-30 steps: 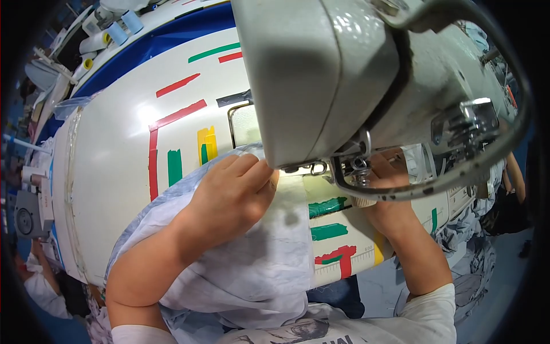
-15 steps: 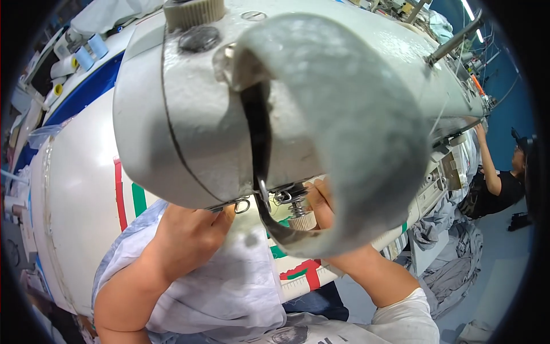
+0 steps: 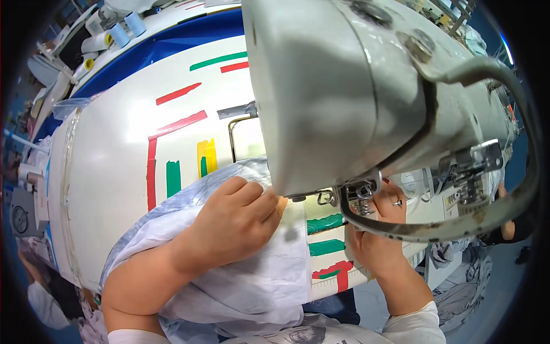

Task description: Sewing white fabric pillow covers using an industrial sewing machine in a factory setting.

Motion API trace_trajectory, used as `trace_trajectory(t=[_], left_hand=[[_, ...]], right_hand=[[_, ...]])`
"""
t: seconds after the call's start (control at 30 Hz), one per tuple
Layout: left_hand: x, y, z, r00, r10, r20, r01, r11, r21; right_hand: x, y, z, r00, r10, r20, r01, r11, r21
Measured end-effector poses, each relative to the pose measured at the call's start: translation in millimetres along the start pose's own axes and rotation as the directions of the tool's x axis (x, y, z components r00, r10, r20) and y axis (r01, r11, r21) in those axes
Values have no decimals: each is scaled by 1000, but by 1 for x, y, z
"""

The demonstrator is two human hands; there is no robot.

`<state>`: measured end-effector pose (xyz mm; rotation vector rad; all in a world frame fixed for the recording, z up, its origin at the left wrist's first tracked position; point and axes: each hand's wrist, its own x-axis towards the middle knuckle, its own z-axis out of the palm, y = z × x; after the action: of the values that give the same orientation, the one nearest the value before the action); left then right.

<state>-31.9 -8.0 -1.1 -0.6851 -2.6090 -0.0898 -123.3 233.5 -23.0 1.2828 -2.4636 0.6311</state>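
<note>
My left hand (image 3: 238,221) is closed, knuckles up, on a thin white-grey cloth (image 3: 246,286) that drapes from the table toward my lap. Its fingertips reach the lower edge of the white sewing machine head (image 3: 321,103), where the head partly hides them. My right hand (image 3: 381,241) is on the other side of the needle area, beyond the cloth's right edge. Its fingers, one wearing a ring, are bent behind the tension springs and the curved metal lever guard (image 3: 435,229). Whatever those fingers pinch is hidden.
The white machine table (image 3: 109,172) carries strips of red, green (image 3: 173,179) and yellow tape. A bent wire guide (image 3: 231,140) stands left of the machine head. Thread cones (image 3: 136,24) are at the back left. Grey cloth (image 3: 458,286) is heaped at right. Other people are partly visible at both sides.
My view has shifted, so the machine head now sits farther right and more of the taped table shows. My left hand stays closed at the cloth; my right hand stays behind the guard.
</note>
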Motion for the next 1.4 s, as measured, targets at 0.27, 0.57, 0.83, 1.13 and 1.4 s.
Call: trace_trajectory(t=[0.27, 0.57, 0.83, 1.13, 1.4], left_hand=[[2, -4, 2, 1000, 3, -22, -4, 998, -56], [8, -23, 1, 998, 60, -31, -60, 998, 2], [10, -30, -2, 995, 97, -23, -97, 995, -4], [10, -33, 7, 997, 32, -70, -40, 993, -114], [9, -30, 16, 999, -11, -35, 11, 1000, -22]], right_hand=[[-3, 11, 10, 1000, 10, 5, -10, 998, -64], [5, 7, 4, 992, 54, 117, -39, 991, -130], [4, 3, 9, 985, 166, 42, -168, 984, 58], [30, -10, -14, 997, -71, -35, 77, 975, 210], [58, 5, -1, 972, -71, -225, 141, 939, 314]])
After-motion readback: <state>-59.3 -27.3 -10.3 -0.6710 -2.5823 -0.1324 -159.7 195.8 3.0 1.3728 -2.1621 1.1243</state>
